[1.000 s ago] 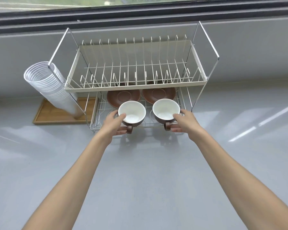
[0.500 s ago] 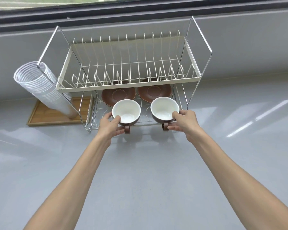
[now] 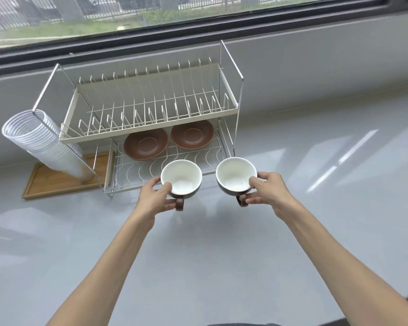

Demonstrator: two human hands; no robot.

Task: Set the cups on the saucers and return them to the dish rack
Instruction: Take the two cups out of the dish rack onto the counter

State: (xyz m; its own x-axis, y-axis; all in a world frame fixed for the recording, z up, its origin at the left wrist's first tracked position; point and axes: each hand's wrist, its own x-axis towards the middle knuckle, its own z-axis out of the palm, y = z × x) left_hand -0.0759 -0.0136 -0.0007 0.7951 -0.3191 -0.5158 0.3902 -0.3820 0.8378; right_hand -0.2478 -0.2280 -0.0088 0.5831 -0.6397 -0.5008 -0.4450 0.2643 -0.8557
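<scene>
Cups first: two of them, brown outside and white inside, one in each hand, both upright with handles pointing back toward the person. Left hand [image 3: 152, 198] has its thumb hooked over the near rim of the left cup [image 3: 181, 178] and its fingers curled around the brown handle, so it's a firm pinch on the cup. Right hand [image 3: 267, 192] does the mirror thing on the right cup [image 3: 236, 175], thumb on the rim, fingers closed under by the handle. The left cup sits over the front edge of the dish rack [image 3: 151, 128], the right one just off its front right corner over the grey counter [image 3: 210, 267]; can't tell if either is touching anything underneath.

Both brown saucers are lying flat on the rack's lower wire shelf, side by side under the top tier: left saucer [image 3: 146, 144], right saucer [image 3: 192, 134], nothing on them. Stack of white plastic cups [image 3: 45, 142] leans at the rack's left end, over a wooden tray [image 3: 57, 182].
</scene>
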